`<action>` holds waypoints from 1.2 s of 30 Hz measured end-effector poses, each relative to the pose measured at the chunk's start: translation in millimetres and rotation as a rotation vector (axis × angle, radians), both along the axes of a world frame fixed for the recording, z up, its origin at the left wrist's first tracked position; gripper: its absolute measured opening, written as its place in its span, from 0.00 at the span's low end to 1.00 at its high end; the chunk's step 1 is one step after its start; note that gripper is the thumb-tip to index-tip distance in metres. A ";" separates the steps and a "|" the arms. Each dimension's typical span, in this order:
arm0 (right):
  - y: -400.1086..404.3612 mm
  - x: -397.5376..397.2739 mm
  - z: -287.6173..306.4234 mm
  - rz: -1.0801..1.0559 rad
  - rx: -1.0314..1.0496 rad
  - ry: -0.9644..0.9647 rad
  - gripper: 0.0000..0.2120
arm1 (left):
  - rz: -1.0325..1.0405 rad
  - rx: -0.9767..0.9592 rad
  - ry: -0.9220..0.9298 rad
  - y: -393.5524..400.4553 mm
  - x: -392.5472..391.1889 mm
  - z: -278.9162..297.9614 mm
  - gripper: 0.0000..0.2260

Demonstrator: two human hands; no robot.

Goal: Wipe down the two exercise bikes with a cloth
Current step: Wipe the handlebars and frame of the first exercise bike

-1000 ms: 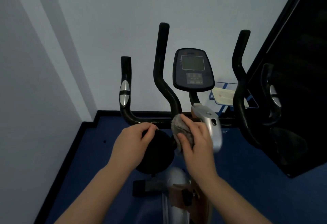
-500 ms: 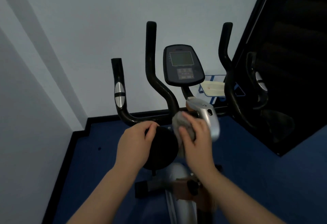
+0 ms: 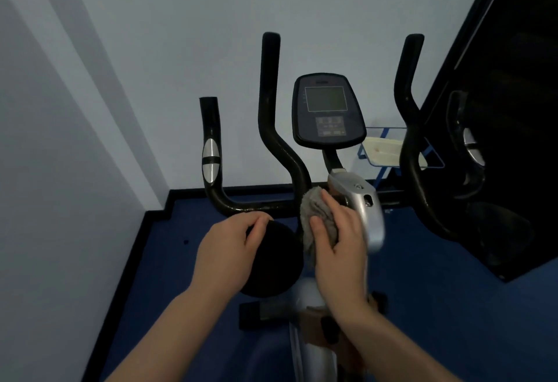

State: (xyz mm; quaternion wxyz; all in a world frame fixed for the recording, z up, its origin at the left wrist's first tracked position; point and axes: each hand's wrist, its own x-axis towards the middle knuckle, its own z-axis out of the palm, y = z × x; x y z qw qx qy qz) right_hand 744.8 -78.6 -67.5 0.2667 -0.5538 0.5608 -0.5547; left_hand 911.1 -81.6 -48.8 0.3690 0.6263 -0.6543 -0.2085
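Grey and fluffy, the cloth [image 3: 317, 218] is bunched under the right hand [image 3: 338, 242], whose thumb and fingers are curled round it so that it is pressed against the junction where the black handlebar [image 3: 265, 140] meets the silver stem cover [image 3: 365, 206] of the exercise bike. A round black knob or pad [image 3: 277, 260] just below the bar is gripped by the left hand [image 3: 229, 248], fingers curled over its upper edge, apparently to steady the frame. The cloth is judged to be light, soft and easily crumpled, so it is best held wadded in the palm, with loose ends kept tucked in so that they are not caught on the stem. The handlebar tubing looks stiff and glossy, and a slipping grip is to be expected on it; the silver pulse sensor [image 3: 210, 159] on the left grip and the console [image 3: 327, 109] with its screen are judged more delicate, and lighter pressure is advised there. Beyond the bike, a blue floor [image 3: 453, 306] is seen, with pale walls [image 3: 151, 49] behind and a dark panel [image 3: 513, 79] at the right, in which parts of the bike appear reflected. A second bike cannot be made out.
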 end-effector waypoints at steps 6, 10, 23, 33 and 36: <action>2.2 0.3 -0.6 -0.013 -0.016 0.007 0.18 | -0.026 -0.015 0.025 0.6 1.6 -2.2 0.09; 1.8 -8.5 3.5 0.061 0.040 -0.011 0.19 | -0.026 0.005 0.064 -0.4 -1.0 -1.4 0.10; 6.7 1.7 2.3 0.016 0.003 0.060 0.20 | -0.023 -0.019 -0.069 3.5 -2.9 6.3 0.12; -2.1 4.2 -1.1 -0.024 -0.003 0.045 0.17 | -0.006 -0.049 -0.066 2.6 -4.3 2.3 0.11; 9.1 3.3 -7.7 0.007 -0.034 0.074 0.17 | 0.007 -0.048 -0.079 2.0 -4.4 1.8 0.11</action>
